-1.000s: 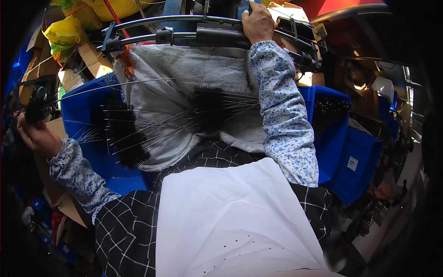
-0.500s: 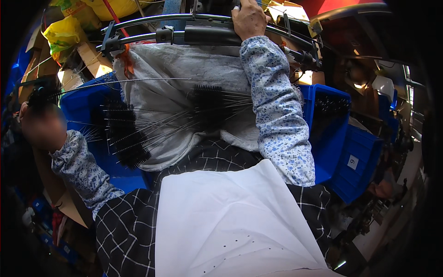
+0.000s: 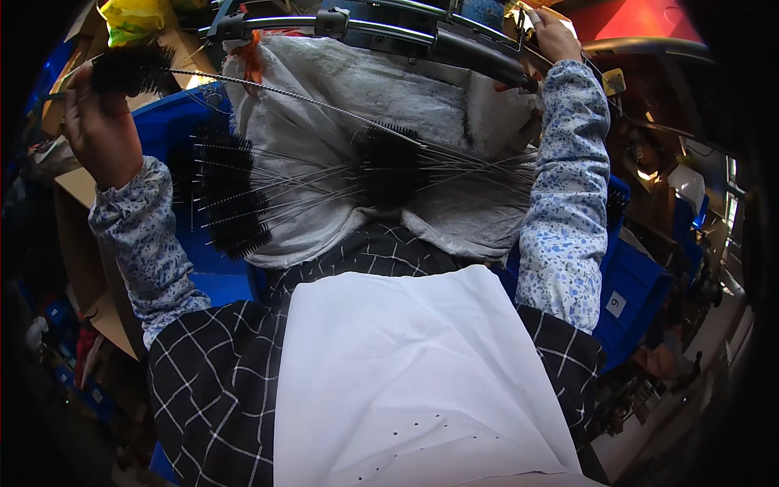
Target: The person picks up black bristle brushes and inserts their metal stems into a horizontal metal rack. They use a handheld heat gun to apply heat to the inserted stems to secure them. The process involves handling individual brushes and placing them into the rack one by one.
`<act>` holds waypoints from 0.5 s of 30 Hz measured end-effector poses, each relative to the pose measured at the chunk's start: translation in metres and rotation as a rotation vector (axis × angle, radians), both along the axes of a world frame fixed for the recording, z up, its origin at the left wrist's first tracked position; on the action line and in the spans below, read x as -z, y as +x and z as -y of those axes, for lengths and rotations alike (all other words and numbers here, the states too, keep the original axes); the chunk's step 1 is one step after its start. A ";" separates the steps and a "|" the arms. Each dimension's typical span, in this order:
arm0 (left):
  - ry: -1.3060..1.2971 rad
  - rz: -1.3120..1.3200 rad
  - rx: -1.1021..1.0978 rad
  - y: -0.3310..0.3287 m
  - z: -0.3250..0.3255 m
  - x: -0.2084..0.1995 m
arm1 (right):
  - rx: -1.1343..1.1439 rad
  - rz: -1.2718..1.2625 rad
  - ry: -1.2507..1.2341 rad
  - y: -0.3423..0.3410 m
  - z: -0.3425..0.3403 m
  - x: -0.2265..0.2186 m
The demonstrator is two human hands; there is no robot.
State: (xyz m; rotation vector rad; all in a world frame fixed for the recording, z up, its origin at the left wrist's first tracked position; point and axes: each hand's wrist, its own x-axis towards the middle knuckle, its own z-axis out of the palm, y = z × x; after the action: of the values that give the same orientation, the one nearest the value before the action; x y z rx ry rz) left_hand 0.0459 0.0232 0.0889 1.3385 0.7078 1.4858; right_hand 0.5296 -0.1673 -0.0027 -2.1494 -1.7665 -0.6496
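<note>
In the upper left of the frame the left hand [image 3: 104,130] closes its grip on a black bottle brush [image 3: 130,69], bristle head at the hand. Its twisted wire stem [image 3: 308,101] slants down toward the centre right, over a pile of brushes [image 3: 235,195] on a grey sack [image 3: 389,89]. The right hand [image 3: 556,36] clasps a black bar [image 3: 479,57] at the top right. A white label [image 3: 618,303] sits on a blue bin [image 3: 637,284] at right, and a yellow bag [image 3: 134,16] lies at the upper left.

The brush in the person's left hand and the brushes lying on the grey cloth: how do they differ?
The held brush is single and raised in the left hand, its wire slanting down to the right. The lap brushes lie in a bundle on the grey cloth, untouched, wires fanned sideways. Both have black bristles on thin twisted wire stems.
</note>
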 end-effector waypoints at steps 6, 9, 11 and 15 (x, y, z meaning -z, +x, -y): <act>-0.069 -0.251 0.166 0.036 0.029 0.012 | 0.222 -0.840 -0.387 -0.048 0.063 -0.066; -0.185 -0.134 0.508 0.065 0.052 0.016 | -0.111 -0.775 -0.586 -0.114 0.090 -0.089; -0.209 -0.114 0.699 0.089 0.073 0.023 | -0.339 -0.730 -0.561 -0.149 0.078 -0.084; -0.148 -0.289 0.742 0.102 0.114 0.040 | -0.375 -1.331 -0.374 -0.232 0.039 -0.068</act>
State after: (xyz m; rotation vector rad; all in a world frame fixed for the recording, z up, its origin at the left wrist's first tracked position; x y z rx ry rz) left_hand 0.1481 -0.0907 0.0486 1.4930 0.4094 0.6477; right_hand 0.2972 -0.2065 0.0649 -1.5704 -1.3761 1.0512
